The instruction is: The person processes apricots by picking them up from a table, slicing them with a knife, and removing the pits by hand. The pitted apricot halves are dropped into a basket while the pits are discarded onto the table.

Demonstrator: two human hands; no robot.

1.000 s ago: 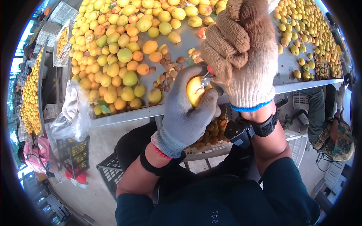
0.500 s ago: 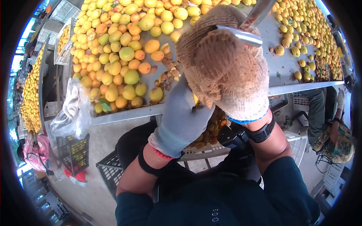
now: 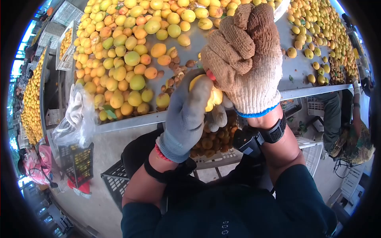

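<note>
My left hand (image 3: pixel 186 107), in a grey glove, is closed around a yellow apricot (image 3: pixel 214 99) that looks split or cut. Beside it, slightly higher, is my right hand (image 3: pixel 246 59) in a brown-stained knitted glove with a blue hem. Its fingers are curled round a tool, mostly hidden; a small red part (image 3: pixel 210 74) shows by the apricot, and a pale curved piece (image 3: pixel 282 11) sticks out past the fingers. Brown apricot stones (image 3: pixel 176 73) lie on the metal table (image 3: pixel 158 118) beyond my left hand.
Many apricots (image 3: pixel 119 71) cover the table's left side, and more (image 3: pixel 317 35) lie at right. Below my hands is a container of brownish pieces (image 3: pixel 214 141). A plastic bag (image 3: pixel 77 119) hangs at the front edge. Another person's arm (image 3: pixel 356 103) is at far right.
My right hand has turned and its fingers are raised, so the metal tool is now mostly covered. My left hand has rotated, bringing the yellow apricot into view.
</note>
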